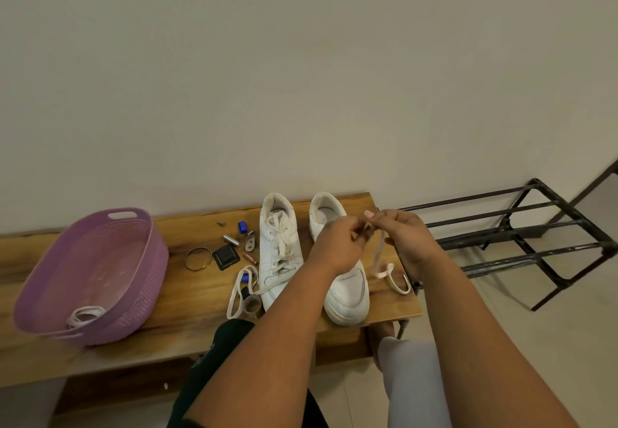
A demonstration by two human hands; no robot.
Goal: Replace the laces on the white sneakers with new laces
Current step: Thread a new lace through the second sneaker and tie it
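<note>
Above the right sneaker, both hands pinch one lace: left hand, right hand. Its tail droops onto the surface near the edge. Left sneaker sits loosely laced. Risks, as I judge: the tail slipping off the edge, or the lace twisting while threading.
</note>
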